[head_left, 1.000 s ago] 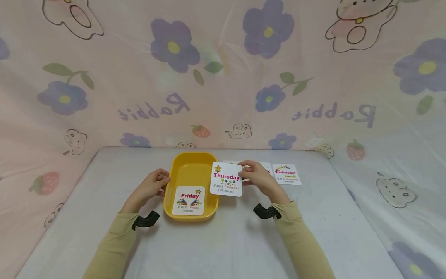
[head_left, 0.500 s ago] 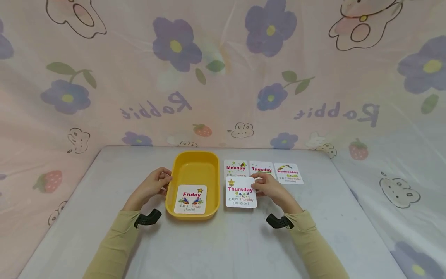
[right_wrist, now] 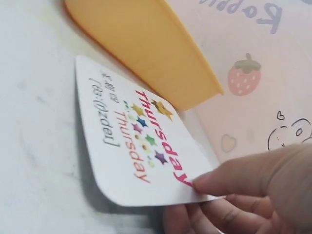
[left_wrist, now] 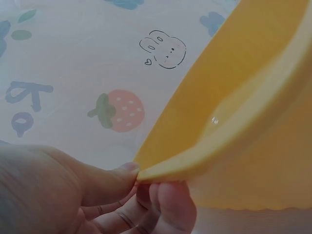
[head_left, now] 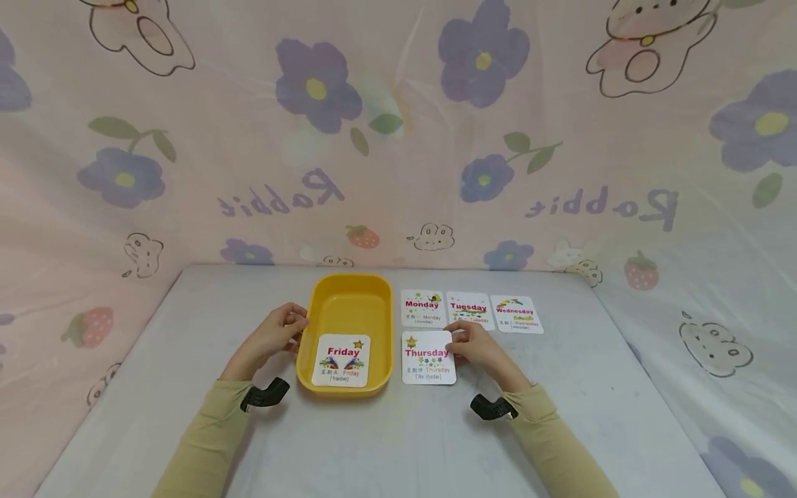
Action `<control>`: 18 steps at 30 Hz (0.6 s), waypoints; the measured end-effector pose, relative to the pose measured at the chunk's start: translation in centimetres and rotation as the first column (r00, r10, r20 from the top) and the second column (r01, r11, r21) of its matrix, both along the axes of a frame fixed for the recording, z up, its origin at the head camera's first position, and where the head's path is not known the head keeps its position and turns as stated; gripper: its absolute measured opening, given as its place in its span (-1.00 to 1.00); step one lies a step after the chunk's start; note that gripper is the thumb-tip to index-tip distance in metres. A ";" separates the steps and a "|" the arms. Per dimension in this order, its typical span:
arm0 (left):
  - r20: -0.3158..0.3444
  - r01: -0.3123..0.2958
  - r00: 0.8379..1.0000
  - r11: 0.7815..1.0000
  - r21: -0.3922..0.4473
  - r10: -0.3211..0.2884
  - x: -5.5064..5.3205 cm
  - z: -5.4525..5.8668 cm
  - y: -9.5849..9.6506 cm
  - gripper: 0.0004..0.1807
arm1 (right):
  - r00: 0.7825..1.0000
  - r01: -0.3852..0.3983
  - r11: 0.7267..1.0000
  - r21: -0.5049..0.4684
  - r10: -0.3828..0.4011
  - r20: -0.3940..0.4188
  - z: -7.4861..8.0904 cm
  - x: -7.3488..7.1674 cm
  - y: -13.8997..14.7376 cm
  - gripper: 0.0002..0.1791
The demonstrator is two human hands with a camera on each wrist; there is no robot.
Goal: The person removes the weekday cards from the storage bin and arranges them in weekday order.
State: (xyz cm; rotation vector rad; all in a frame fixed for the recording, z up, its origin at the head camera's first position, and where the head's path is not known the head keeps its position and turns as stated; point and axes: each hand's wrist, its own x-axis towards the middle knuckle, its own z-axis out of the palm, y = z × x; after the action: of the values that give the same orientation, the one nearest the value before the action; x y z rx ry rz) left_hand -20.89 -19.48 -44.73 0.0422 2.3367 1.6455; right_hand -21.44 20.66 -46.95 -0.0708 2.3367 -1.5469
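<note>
Head view: I am looking down at a grey table (head_left: 386, 443) with a flowery cloth (head_left: 187, 173) hanging behind it. My right hand (head_left: 478, 349) is pinching the Thursday card (head_left: 428, 357) by its right edge. In the right wrist view, the thumb is sitting on top of the card (right_wrist: 141, 156) and the other fingers (right_wrist: 214, 214) are curling under it, so that edge is lifting a little off the table while the far end is resting down. The card is lying near the middle of the table, just beside the right wall of the yellow tray (head_left: 349, 304).

My left hand (head_left: 274, 337) is holding the tray by its left rim. In the left wrist view, the thumb (left_wrist: 114, 178) is pressing on the rim (left_wrist: 219, 161) and the fingers are curling below it.

The Friday card (head_left: 341, 360) is lying flat inside the tray, at the end nearer to me.

Three more cards are sitting in a row toward the back edge of the table, behind the Thursday card: the Monday card (head_left: 423, 308), then the Tuesday card (head_left: 470, 310), then the Wednesday card (head_left: 516, 314) farthest right. My fingertips are close to the near edge of the Tuesday card, and I cannot tell if they are touching it.
</note>
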 end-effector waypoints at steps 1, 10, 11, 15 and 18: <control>0.002 0.000 1.000 1.000 -0.002 0.000 0.1 0.1 0.1 -0.70 | 1.000 0.008 1.000 0.015 -0.008 -0.017 -0.1 0.1 -0.1 -0.61; -0.004 0.002 1.000 1.000 -0.007 -0.002 0.1 0.3 0.2 -0.70 | 0.988 0.090 0.983 0.162 -0.068 -0.140 -0.4 0.0 -0.6 -0.69; -0.003 0.002 1.000 1.000 -0.008 -0.002 0.1 0.3 0.2 -0.70 | 0.987 0.099 0.980 0.175 -0.075 -0.139 -0.3 0.0 -0.7 -0.69; -0.006 0.004 1.000 1.000 -0.009 -0.004 0.2 0.2 0.1 -0.70 | 0.989 0.114 0.974 0.196 -0.092 -0.117 -0.1 -0.1 -0.7 -0.69; -0.004 0.001 1.000 1.000 -0.007 -0.001 0.2 0.2 0.2 -0.70 | 0.992 0.106 0.975 0.194 -0.091 -0.085 -0.1 -0.2 -0.6 -0.69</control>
State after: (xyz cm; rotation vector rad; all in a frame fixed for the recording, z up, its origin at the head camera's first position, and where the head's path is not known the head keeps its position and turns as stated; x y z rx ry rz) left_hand -20.66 -19.33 -44.53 0.0460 2.3453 1.6378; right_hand -21.66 20.05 -47.02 0.0359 2.5767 -1.3679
